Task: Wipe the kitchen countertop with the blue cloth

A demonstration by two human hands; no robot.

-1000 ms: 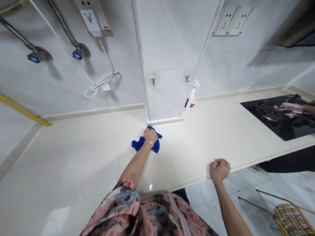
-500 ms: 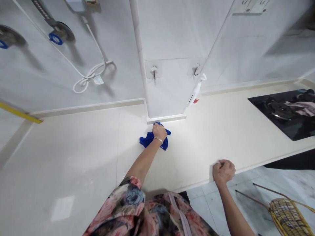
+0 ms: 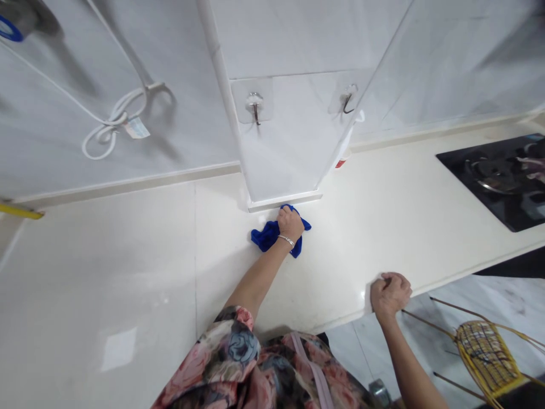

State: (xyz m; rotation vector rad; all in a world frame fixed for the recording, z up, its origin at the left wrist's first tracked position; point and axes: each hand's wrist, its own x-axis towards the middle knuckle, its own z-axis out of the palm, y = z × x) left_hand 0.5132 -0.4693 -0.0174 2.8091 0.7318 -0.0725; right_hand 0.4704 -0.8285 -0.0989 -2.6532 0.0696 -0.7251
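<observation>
My left hand [image 3: 290,223] is closed over a blue cloth [image 3: 267,236] and presses it on the pale countertop [image 3: 340,238], close to the foot of the wall pillar. Crumpled parts of the cloth stick out on both sides of the hand, and a silver bracelet circles that wrist. Farther right, my right hand [image 3: 390,294] rests at the front edge of the countertop. Its fingers are curled into a loose fist, and whether anything is inside them is hidden.
A black cooktop [image 3: 489,176] is set into the counter at right. Two clear hooks [image 3: 255,105] are stuck on the pillar [image 3: 293,147]. A looped white cord [image 3: 113,122] hangs at left. Below the edge stands a woven chair [image 3: 487,352]; a yellow pipe [image 3: 19,211] is at far left.
My left hand has slid the blue cloth a little to the right along the pillar's base. The right hand stays at the counter edge. The camera view has shifted.
</observation>
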